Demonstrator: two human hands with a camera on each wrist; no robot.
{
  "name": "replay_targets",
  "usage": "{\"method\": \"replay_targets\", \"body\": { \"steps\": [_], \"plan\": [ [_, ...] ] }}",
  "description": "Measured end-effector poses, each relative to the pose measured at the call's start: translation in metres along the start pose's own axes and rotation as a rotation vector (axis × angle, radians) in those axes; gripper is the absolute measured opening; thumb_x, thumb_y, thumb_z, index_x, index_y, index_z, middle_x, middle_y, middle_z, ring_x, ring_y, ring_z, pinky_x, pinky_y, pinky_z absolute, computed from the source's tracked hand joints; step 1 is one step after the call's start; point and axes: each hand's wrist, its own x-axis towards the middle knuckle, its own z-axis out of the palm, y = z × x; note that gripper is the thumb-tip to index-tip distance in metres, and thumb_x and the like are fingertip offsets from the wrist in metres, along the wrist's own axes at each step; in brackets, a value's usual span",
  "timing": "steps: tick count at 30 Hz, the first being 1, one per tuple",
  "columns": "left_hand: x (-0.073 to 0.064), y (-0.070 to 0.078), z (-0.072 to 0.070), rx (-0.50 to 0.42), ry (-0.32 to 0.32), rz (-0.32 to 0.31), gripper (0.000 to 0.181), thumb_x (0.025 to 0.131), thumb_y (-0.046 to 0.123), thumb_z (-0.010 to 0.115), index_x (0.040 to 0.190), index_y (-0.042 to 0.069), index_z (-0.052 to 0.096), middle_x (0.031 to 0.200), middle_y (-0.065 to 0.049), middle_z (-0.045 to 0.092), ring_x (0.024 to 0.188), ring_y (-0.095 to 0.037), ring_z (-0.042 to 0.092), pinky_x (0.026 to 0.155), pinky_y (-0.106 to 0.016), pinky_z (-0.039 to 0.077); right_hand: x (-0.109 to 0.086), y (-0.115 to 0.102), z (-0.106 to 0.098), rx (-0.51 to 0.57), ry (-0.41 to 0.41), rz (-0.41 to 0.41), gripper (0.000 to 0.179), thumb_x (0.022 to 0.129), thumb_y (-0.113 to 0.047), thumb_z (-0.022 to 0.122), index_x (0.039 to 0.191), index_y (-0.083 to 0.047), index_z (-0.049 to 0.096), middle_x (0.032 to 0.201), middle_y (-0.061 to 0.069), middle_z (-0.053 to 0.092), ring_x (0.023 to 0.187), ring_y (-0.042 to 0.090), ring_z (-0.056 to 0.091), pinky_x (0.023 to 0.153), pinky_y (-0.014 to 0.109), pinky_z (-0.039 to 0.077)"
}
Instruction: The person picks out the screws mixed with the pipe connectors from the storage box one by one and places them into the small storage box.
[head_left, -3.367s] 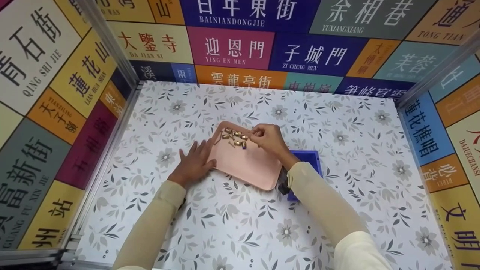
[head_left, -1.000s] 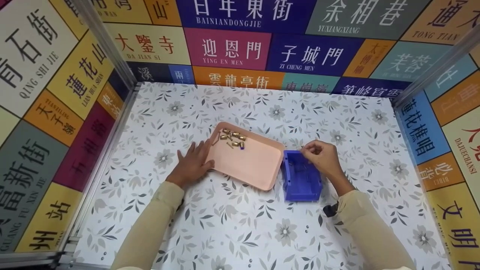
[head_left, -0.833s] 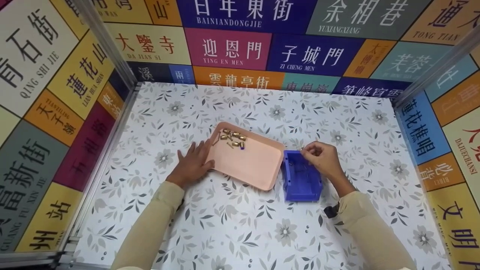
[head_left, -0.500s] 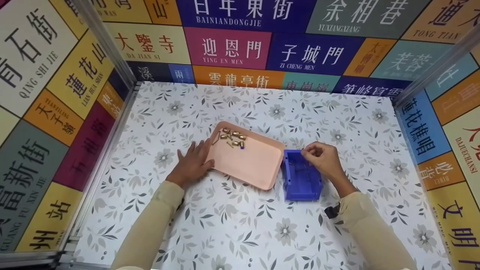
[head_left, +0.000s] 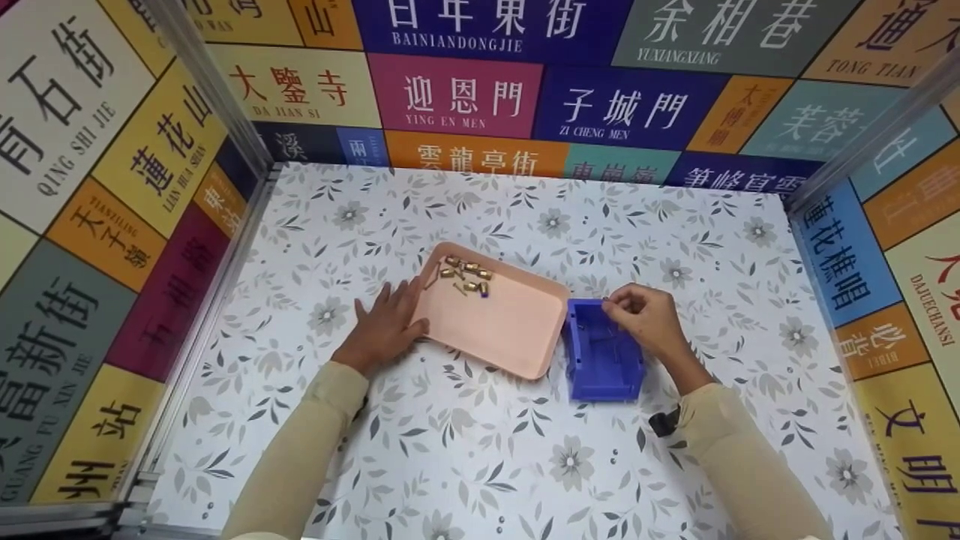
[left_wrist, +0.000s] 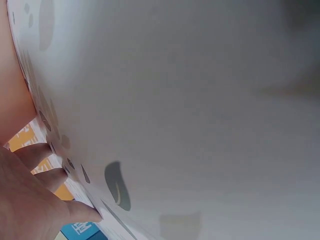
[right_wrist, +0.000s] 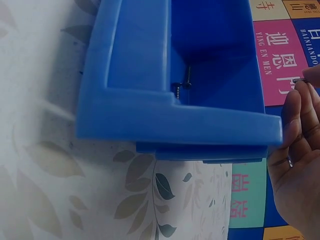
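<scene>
My left hand [head_left: 382, 326] lies with its fingers spread at the left edge of the pink tray [head_left: 495, 337], thumb against the near rim. Several brass fittings [head_left: 471, 270] and thin brass-coloured pins lie in the tray's far left corner. My right hand [head_left: 641, 315] is at the far right corner of the blue bin [head_left: 604, 386]. In the right wrist view its thumb and fingertip pinch a small dark screw [right_wrist: 299, 80], mostly hidden by the fingers. Dark screws [right_wrist: 188, 77] lie inside the bin.
The bin stands close against the tray's right side. White floral paper covers the table [head_left: 450, 465]. Panels with large Chinese characters [head_left: 457, 94] wall the back and both sides, with metal frame posts at the corners.
Since the earliest frame my right hand has moved from over the tray rightward to the bin, uncovering it. Over the last second both hands have stayed nearly still.
</scene>
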Motion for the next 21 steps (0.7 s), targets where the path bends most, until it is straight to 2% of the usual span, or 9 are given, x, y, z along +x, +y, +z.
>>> {"method": "replay_targets", "body": {
  "steps": [9, 16, 21],
  "plan": [
    [0.0009, -0.0007, 0.0014, -0.001, 0.005, 0.004, 0.077, 0.105, 0.057, 0.038, 0.165, 0.034, -0.002, 0.172, -0.010, 0.016, 0.159, -0.042, 0.007, 0.113, -0.082, -0.001, -0.0006, 0.0010, 0.0002, -0.004, -0.001, -0.020, 0.009, 0.085, 0.000, 0.079, 0.084, 0.007, 0.073, 0.067, 0.004, 0.067, 0.055, 0.004, 0.057, 0.051, 0.016, 0.047],
    [0.0021, -0.0021, 0.0022, -0.007, -0.010, -0.007, 0.076, 0.105, 0.059, 0.036, 0.165, 0.036, -0.004, 0.172, -0.010, 0.015, 0.159, -0.040, 0.005, 0.114, -0.081, -0.003, -0.0005, 0.0012, -0.0009, 0.010, -0.009, -0.013, 0.010, 0.085, -0.001, 0.079, 0.083, 0.006, 0.073, 0.066, 0.007, 0.066, 0.052, 0.002, 0.055, 0.050, 0.016, 0.047],
    [0.0023, -0.0047, 0.0029, -0.015, 0.011, 0.023, 0.077, 0.105, 0.060, 0.038, 0.166, 0.034, -0.001, 0.172, -0.011, 0.016, 0.159, -0.041, 0.007, 0.112, -0.083, -0.002, -0.0012, 0.0003, -0.0013, 0.028, -0.023, 0.001, 0.008, 0.087, -0.002, 0.078, 0.084, 0.004, 0.073, 0.065, 0.010, 0.065, 0.051, 0.004, 0.055, 0.050, 0.018, 0.046]
  ]
}}
